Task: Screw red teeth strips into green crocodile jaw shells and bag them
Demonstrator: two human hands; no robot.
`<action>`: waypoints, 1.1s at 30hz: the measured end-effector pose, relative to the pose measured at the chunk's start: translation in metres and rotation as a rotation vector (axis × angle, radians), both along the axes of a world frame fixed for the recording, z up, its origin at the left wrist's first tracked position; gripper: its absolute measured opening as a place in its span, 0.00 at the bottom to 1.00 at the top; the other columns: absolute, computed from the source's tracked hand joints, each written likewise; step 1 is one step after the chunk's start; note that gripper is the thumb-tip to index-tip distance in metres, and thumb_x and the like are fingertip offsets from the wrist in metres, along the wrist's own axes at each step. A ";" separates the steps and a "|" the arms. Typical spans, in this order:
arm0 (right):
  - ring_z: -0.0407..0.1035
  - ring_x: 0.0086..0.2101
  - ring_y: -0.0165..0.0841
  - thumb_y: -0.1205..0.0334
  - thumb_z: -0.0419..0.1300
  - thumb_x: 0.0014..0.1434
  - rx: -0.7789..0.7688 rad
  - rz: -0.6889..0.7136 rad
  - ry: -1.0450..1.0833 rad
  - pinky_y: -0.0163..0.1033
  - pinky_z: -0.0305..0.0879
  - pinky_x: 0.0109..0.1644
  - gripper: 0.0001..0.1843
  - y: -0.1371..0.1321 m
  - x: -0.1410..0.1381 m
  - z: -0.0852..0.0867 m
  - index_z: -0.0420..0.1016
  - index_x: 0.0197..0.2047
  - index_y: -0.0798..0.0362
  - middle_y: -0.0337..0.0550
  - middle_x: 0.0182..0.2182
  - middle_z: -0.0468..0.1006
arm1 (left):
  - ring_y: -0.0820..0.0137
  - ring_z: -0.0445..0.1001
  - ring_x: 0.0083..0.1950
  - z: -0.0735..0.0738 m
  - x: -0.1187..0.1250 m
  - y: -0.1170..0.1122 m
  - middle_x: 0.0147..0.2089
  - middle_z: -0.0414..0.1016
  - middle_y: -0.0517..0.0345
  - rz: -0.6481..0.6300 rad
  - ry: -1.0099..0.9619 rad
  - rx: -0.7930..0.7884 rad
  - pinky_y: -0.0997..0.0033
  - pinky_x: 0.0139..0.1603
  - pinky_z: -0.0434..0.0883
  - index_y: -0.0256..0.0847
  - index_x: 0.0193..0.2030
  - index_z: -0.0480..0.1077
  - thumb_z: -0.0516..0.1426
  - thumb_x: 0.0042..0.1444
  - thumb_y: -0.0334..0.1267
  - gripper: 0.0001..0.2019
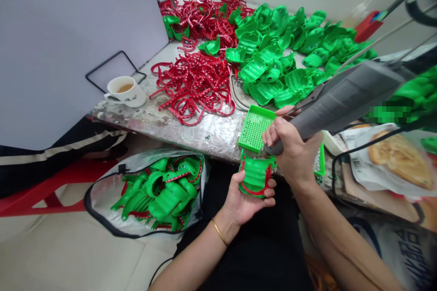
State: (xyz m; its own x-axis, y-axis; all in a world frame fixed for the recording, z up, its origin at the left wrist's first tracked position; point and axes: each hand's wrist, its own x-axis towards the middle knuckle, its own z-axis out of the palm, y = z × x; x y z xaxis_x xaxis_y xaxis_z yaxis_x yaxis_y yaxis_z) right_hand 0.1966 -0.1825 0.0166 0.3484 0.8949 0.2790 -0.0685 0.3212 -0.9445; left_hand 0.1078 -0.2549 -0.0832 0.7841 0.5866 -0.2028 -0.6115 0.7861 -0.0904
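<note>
My left hand (pixel 244 202) is closed around a green plastic crocodile-head part (pixel 256 175), its ribbed inside facing up. A red strip (pixel 251 189) runs along the part's rim. My right hand (pixel 290 148) grips a grey electric screwdriver (pixel 341 97), which slants down to the left. Its tip points at the upper edge of the green part; whether they touch I cannot tell. Just behind both hands is a green perforated tray (pixel 256 128) on the table edge, partly covered by my right hand.
Red toothed strips (pixel 201 84) and green crocodile parts (pixel 266 70) lie heaped on the table. A white cup (pixel 125 91) of brown drink stands at the left. Below it, a clear bag (pixel 160 191) holds assembled green-and-red pieces. Packaged bread (pixel 399 157) lies at the right.
</note>
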 end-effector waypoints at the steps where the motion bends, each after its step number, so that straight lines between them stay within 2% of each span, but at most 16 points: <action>1: 0.59 0.17 0.24 0.64 0.59 0.57 -0.006 -0.001 -0.005 0.33 0.61 0.23 0.06 0.000 0.000 0.000 0.67 0.39 0.52 0.30 0.17 0.64 | 0.71 0.61 0.32 0.001 0.000 0.000 0.38 0.67 0.47 -0.001 0.010 -0.004 0.71 0.33 0.59 0.28 0.50 0.68 0.55 0.48 0.53 0.30; 7: 0.59 0.17 0.24 0.63 0.60 0.57 -0.007 -0.012 -0.008 0.32 0.60 0.22 0.06 -0.001 -0.004 -0.002 0.68 0.38 0.52 0.30 0.17 0.64 | 0.72 0.61 0.31 0.004 0.000 0.000 0.37 0.68 0.47 0.015 0.041 -0.004 0.71 0.33 0.59 0.29 0.49 0.69 0.53 0.51 0.54 0.29; 18: 0.60 0.16 0.24 0.65 0.59 0.56 -0.037 0.052 0.073 0.30 0.58 0.19 0.06 -0.001 -0.017 -0.016 0.67 0.39 0.52 0.30 0.17 0.64 | 0.69 0.64 0.31 -0.001 -0.001 0.000 0.36 0.71 0.49 0.027 0.051 -0.014 0.67 0.34 0.59 0.33 0.44 0.71 0.55 0.51 0.50 0.22; 33: 0.61 0.17 0.25 0.63 0.60 0.55 -0.064 0.004 -0.012 0.32 0.62 0.22 0.06 -0.005 -0.023 -0.026 0.67 0.37 0.51 0.31 0.18 0.65 | 0.67 0.66 0.31 -0.004 -0.002 -0.001 0.35 0.72 0.50 0.018 0.110 -0.058 0.65 0.34 0.59 0.34 0.40 0.72 0.57 0.49 0.51 0.21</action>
